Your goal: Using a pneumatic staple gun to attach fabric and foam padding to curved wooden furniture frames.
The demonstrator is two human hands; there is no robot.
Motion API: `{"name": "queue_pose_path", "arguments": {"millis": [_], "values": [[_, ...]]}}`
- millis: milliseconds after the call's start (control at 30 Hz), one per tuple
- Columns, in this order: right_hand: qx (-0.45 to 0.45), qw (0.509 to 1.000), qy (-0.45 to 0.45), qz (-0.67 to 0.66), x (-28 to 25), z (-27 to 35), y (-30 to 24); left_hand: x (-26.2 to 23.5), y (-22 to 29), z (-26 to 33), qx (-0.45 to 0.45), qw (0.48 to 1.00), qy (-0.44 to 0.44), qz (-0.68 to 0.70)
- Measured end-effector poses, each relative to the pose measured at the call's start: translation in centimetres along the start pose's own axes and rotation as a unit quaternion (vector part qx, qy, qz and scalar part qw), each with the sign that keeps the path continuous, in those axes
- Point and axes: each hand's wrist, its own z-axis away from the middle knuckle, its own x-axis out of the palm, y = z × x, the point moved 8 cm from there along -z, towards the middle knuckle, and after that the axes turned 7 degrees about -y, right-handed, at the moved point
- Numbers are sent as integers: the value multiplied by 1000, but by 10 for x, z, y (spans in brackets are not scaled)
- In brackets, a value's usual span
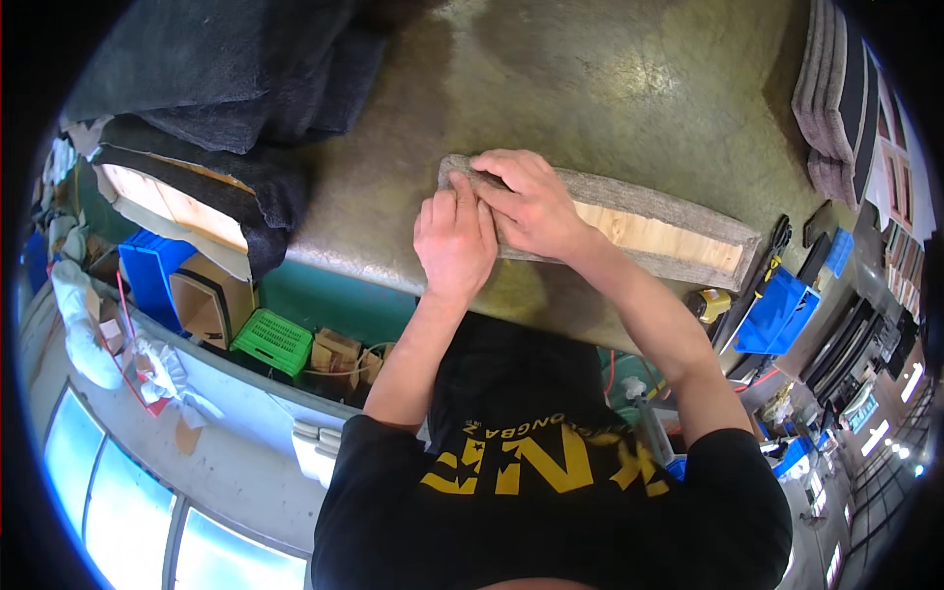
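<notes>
Both hands press on the left end of a long wooden board wrapped in grey felt, which lies flat on the table. The left hand rests palm-down, fingers together, on the board's near edge. The right hand overlaps it, fingers pinching the felt at the board's end. Dark fabric lies piled at the table's left.

The left hand and right hand cover the near end of the felt-wrapped board, hiding its edge there. Small items beside the blue bin are too small to identify.
</notes>
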Motion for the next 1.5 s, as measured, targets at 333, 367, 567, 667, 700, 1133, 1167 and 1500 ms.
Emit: {"name": "queue_pose_path", "arguments": {"millis": [333, 367, 567, 667, 700, 1133, 1167, 1500], "values": [[482, 852, 125, 158, -144, 329, -2, 18, 16, 4, -33, 979, -108, -170], [500, 844, 110, 162, -141, 359, -4, 17, 17, 5, -22, 982, -90, -167], [617, 769, 69, 151, -104, 448, 17, 18, 17, 11, -20, 986, -66, -152], [633, 749, 61, 187, -104, 458, 37, 14, 16, 10, -16, 990, -42, -132], [619, 758, 70, 194, -108, 456, 40, 12, 16, 9, -9, 991, -31, -131], [521, 755, -197, -345, -126, 146, -36, 3, -3, 17, -11, 1000, 23, -8], [510, 765, -252, -303, -117, 116, -29, 5, -3, 17, -3, 1000, 19, 0], [377, 856, -353, 24, -41, -13, 1, 10, -15, 24, -10, 998, 46, 46]]}}
